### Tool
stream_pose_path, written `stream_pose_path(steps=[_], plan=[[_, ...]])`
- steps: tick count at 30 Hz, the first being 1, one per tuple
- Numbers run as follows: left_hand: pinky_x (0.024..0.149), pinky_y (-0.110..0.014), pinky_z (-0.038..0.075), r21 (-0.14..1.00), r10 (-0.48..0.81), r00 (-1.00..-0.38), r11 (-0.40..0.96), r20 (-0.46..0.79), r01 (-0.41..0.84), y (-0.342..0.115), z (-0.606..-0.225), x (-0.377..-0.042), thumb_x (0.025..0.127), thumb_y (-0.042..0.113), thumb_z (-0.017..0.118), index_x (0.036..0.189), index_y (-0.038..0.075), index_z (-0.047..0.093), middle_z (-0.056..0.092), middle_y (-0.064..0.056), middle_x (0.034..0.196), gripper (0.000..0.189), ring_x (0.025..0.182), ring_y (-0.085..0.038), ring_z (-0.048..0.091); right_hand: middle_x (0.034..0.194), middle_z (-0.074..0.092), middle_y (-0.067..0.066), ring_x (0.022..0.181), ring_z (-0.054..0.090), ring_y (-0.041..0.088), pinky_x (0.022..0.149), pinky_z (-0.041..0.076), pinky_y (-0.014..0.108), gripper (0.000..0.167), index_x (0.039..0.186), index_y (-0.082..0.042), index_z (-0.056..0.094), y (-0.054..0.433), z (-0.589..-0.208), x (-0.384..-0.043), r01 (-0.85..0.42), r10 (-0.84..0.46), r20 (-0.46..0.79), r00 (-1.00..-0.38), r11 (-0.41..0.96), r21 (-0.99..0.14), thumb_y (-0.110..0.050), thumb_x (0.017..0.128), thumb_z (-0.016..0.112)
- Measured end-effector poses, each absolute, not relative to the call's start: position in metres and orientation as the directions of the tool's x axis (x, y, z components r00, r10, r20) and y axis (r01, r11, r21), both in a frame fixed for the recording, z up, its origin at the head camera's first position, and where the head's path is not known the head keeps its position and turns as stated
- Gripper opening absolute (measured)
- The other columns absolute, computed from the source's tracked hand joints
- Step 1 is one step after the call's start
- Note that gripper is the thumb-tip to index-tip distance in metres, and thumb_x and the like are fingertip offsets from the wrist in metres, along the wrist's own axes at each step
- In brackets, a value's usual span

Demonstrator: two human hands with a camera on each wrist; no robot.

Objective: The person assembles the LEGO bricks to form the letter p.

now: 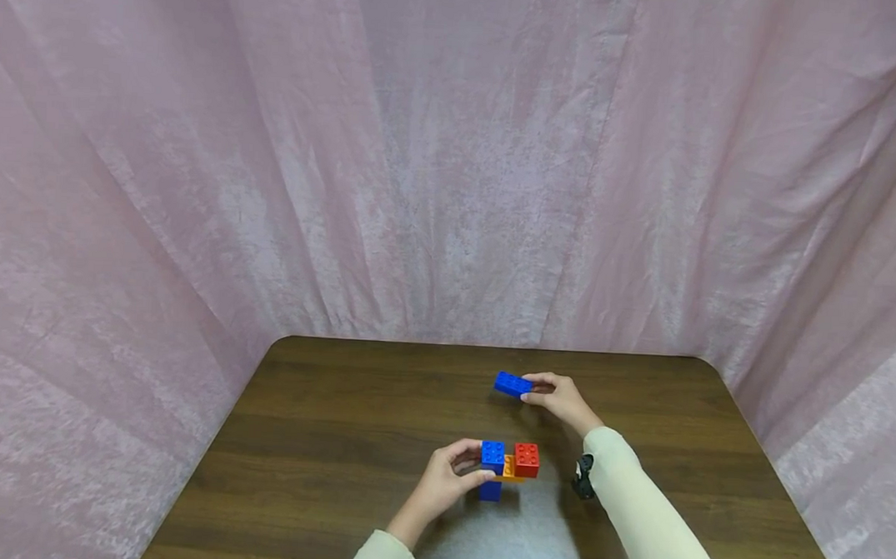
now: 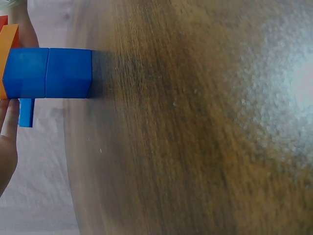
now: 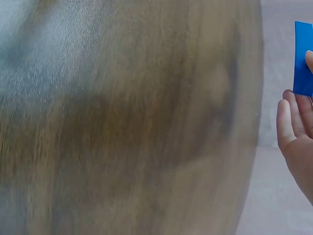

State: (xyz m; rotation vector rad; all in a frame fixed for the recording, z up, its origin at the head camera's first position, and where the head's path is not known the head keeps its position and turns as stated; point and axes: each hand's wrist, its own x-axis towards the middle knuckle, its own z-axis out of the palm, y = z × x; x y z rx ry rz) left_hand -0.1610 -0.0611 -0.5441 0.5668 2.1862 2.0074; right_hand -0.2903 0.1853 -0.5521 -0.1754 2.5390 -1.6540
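My left hand grips a small toy building-brick structure between thumb and fingers. A blue brick and a red brick sit side by side with a gap on an orange brick. Under the orange brick's left end, a blue support reaches down; the left wrist view shows it as two blue bricks in a stack. Farther back, my right hand pinches a longer blue brick by its right end, held above the table and apart from the structure.
Everything is over a dark wooden table with rounded far corners. Pink velvety curtains hang behind it and along both sides. A black device sits at the right wrist. Light glares off the table's near middle.
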Motion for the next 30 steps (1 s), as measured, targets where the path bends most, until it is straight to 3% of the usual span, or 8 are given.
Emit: stream_pose_path(steps=[6, 14, 20, 30], plan=[[0.094, -0.05, 0.049, 0.98, 0.35, -0.921, 0.04, 0.17, 0.196, -0.061, -0.553, -0.164, 0.083, 0.003, 0.074, 0.112, -0.003, 0.063, 0.066, -0.019, 0.108, 0.031, 0.102, -0.026, 0.064, 0.114, 0.063, 0.016, 0.1, 0.063, 0.028, 0.085, 0.056, 0.036, 0.039, 0.119, -0.002, 0.065, 0.189, -0.544, -0.284, -0.07, -0.204, -0.009, -0.979, 0.376, -0.924, -0.013, 0.084, 0.076], [0.093, -0.037, 0.052, 0.978, 0.342, -0.923, 0.049, 0.176, 0.204, -0.061, -0.569, -0.171, 0.083, 0.01, 0.075, 0.113, 0.002, 0.064, 0.068, -0.013, 0.108, 0.033, 0.101, -0.017, 0.065, 0.11, 0.063, 0.021, 0.099, 0.061, 0.032, 0.08, 0.056, 0.029, 0.041, 0.12, 0.002, 0.063, 0.19, -0.521, -0.267, -0.15, -0.294, 0.051, -0.954, 0.325, -0.934, -0.014, 0.084, 0.075], [0.094, -0.046, 0.05, 0.98, 0.354, -0.92, 0.036, 0.171, 0.196, -0.061, -0.548, -0.163, 0.083, 0.005, 0.074, 0.112, -0.003, 0.063, 0.067, -0.019, 0.109, 0.032, 0.102, -0.023, 0.064, 0.109, 0.064, 0.015, 0.095, 0.061, 0.023, 0.077, 0.054, 0.022, 0.04, 0.119, -0.003, 0.065, 0.196, -0.525, -0.265, -0.202, -0.317, 0.094, -0.944, 0.326, -0.924, -0.017, 0.083, 0.077], [0.094, -0.054, 0.047, 0.976, 0.359, -0.912, 0.01, 0.2, 0.217, -0.061, -0.547, -0.162, 0.083, 0.0, 0.073, 0.112, -0.006, 0.062, 0.065, -0.024, 0.109, 0.032, 0.103, -0.027, 0.064, 0.114, 0.062, 0.015, 0.098, 0.059, 0.027, 0.082, 0.053, 0.02, 0.039, 0.121, -0.002, 0.064, 0.197, -0.514, -0.251, -0.246, -0.369, 0.13, -0.92, 0.284, -0.927, -0.013, 0.085, 0.075]])
